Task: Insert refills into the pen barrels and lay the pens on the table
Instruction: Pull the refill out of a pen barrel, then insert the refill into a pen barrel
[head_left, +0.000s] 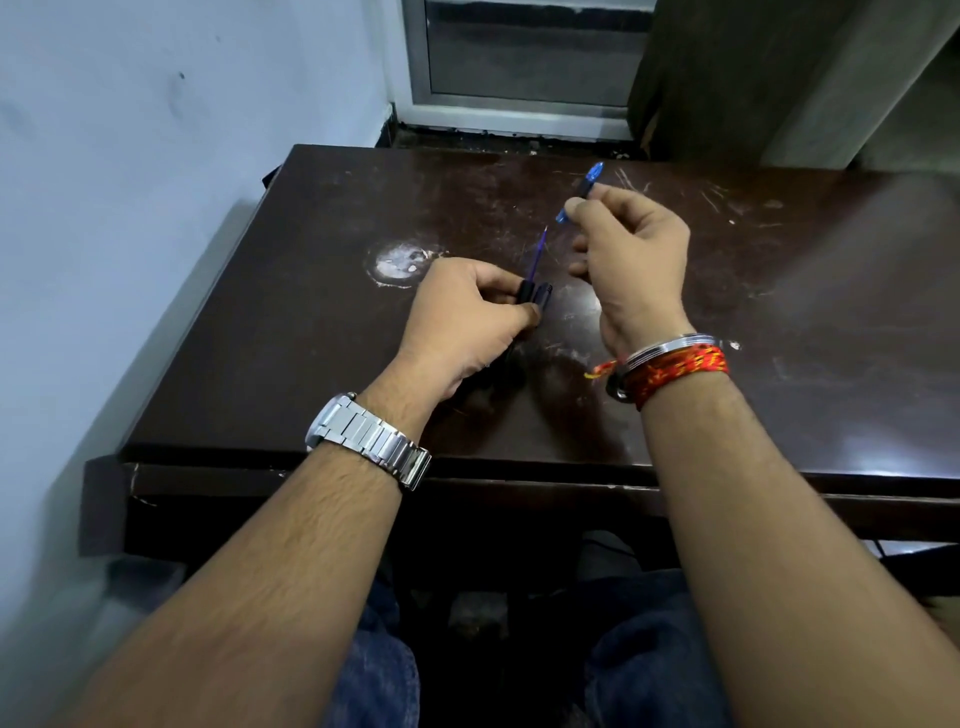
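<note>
My left hand (462, 317) grips a bundle of dark pen barrels (535, 296) just above the dark wooden table (779, 322). A thin purple refill (537, 254) sticks up out of one barrel and slants toward the right. My right hand (631, 260) is raised a little higher and pinches a blue pen piece (584, 189) between thumb and forefinger, its blue tip pointing up and away. The two hands are apart, with the refill's tip close to the lower end of the blue piece. The lower ends of the barrels are hidden under my left palm.
The table is scratched, with a white worn patch (402, 262) left of my left hand. A pale wall (156, 156) runs along the table's left side. A window frame (519, 78) and a curtain (727, 78) stand behind its far edge. My knees are under the front edge.
</note>
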